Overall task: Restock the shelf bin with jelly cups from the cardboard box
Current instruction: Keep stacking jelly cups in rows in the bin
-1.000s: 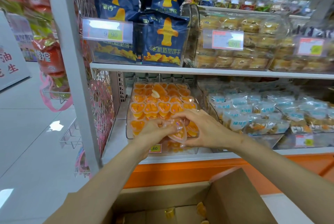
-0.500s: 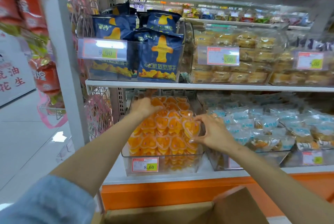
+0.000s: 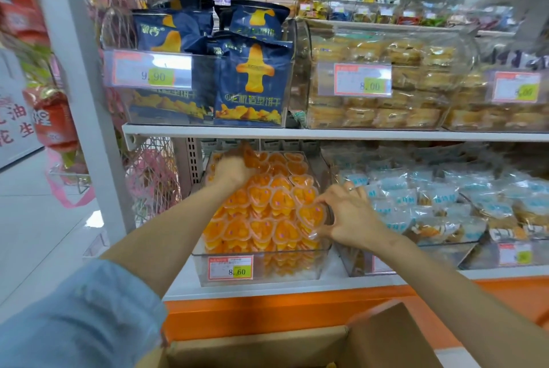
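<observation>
Left hand [image 3: 230,171]: it reaches to the far left corner of the clear plastic shelf bin [image 3: 261,254]. Its fingers bend down into the orange heart-shaped jelly cups [image 3: 267,198] there. The blur hides whether they grip one or only press, so I cannot tell.
Right hand [image 3: 349,216]: thumb and fingers curl in a pinch around one jelly cup [image 3: 312,214], just in front of its fingertips, at the right side of the pile.
Place of the cups: the pile lies between both hands and under them, and I judge it is heaped higher than the front rim. The brown cardboard box [image 3: 255,347] stands open below both forearms, and its inside is almost out of view.
Step in hand: probably the last cups are being settled into rows, as the bin looks nearly full.
Risk, right side: the pinched cup sits close to the right wall. If released before it is seated, it can slide over, toward the blue-and-white wrapped snack packs [image 3: 416,198] on the outer side of the right hand.
Risk, front: a push from the left hand at the back can move the heaped rows forward, and the front cups may tip over the rim.
Risk, grip: the cups look thin, so a hard pinch may dent one.
Risk, above: the white shelf board [image 3: 326,134] is near above the left hand, so a quick lift can knock it.
</observation>
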{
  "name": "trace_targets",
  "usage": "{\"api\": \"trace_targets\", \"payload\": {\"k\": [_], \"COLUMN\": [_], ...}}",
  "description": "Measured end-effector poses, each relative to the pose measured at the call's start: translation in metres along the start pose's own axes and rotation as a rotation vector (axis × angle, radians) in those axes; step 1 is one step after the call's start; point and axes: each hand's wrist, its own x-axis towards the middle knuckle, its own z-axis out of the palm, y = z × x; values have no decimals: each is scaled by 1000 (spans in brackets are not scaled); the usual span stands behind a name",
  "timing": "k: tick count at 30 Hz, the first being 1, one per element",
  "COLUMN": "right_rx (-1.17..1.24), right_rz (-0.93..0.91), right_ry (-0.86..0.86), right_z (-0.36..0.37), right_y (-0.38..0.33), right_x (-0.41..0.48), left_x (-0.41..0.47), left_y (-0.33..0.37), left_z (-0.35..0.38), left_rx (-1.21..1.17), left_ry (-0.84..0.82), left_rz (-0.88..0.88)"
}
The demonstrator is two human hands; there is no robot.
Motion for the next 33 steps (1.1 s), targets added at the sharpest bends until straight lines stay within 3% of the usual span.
{"api": "trace_targets", "payload": {"k": [3,6,9,15,24,29,33], "right_rx": [-20,-14,2,-65,-206,-64,35], "right_rz": [1,0,-46,-34,-45,-147,-166], "right_ry": [-10,-10,-2,76,249,309,250], "right_z": [0,-3,-4,2,19,4,-4], "right_y": [-3,-6,-10,-7,-11,-7,-10], "right_x": [-1,-2,-5,-10,-17,-17,-18], "left_x": [-16,-46,-81,-128,-141,-141,-140], "left_y": [-1,1,2,-3,5,9,9], "left_z": [-9,-20,-26,-3,18,24,37], "left_rx": [-110,-363,-586,-841,-790,-867,-680], "left_ry": [134,163,75,-133,-123,-116,-50], "left_rz": [73,126,175,103,104,101,148]}}
